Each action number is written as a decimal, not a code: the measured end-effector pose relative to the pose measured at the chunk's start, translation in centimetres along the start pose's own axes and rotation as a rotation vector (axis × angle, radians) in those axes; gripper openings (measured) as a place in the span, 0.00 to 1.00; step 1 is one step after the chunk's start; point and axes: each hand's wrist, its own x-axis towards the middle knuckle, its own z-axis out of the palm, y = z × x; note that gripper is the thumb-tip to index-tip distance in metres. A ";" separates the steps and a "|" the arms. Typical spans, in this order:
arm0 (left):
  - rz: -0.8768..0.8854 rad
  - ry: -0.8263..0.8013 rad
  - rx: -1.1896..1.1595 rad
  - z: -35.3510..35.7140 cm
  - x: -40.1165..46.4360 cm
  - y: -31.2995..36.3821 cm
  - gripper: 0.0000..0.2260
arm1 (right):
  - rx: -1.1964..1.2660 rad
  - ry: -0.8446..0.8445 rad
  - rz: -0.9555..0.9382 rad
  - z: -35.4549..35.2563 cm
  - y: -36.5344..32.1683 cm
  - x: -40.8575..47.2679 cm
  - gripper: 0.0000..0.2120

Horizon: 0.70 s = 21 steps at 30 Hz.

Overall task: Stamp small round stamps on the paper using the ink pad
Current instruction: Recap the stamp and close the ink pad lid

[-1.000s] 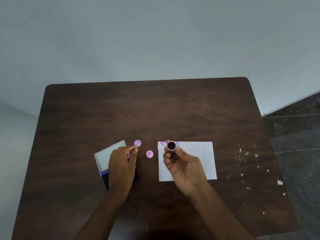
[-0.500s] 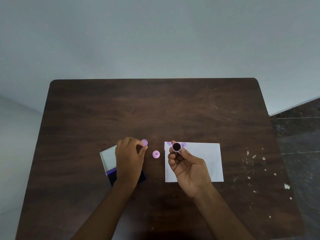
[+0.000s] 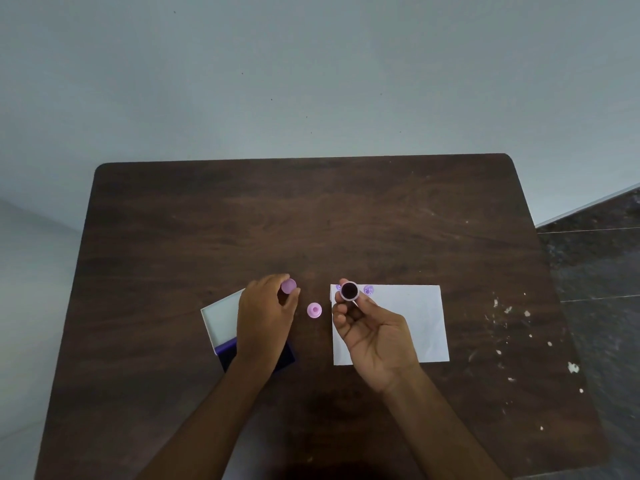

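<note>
- The right hand (image 3: 372, 332) was raised palm-up over the white rectangular paper (image 3: 412, 320), fingertips pinching a small round stamp with a dark inked face (image 3: 349, 291).
- The left hand (image 3: 266, 317) arched palm-down over the open purple ink pad (image 3: 225, 341), fingertips closed on a pink round stamp (image 3: 288, 286).
- Another pink round stamp (image 3: 314, 310) lay between the hands on the dark wooden table (image 3: 311, 220).

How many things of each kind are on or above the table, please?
Small round stamps: 3 (left hand's, loose one, right hand's)
Ink pad: 1
Open lid: 1
Paper: 1
Purple prints: 2 visible ()
Total: 8
</note>
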 end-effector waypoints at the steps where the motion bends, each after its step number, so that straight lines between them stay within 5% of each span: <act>1: -0.035 0.008 -0.042 -0.3 -0.1 0.1 0.14 | 0.000 -0.005 -0.002 0.1 0.0 0.0 0.15; 9: -0.112 -0.062 -0.494 -3.5 -1.0 1.0 0.08 | 0.002 -0.050 -0.002 0.7 0.3 -0.4 0.15; 21: -0.037 -0.284 -0.547 -5.4 -2.7 1.4 0.12 | 0.014 -0.091 -0.035 1.0 1.3 -1.5 0.15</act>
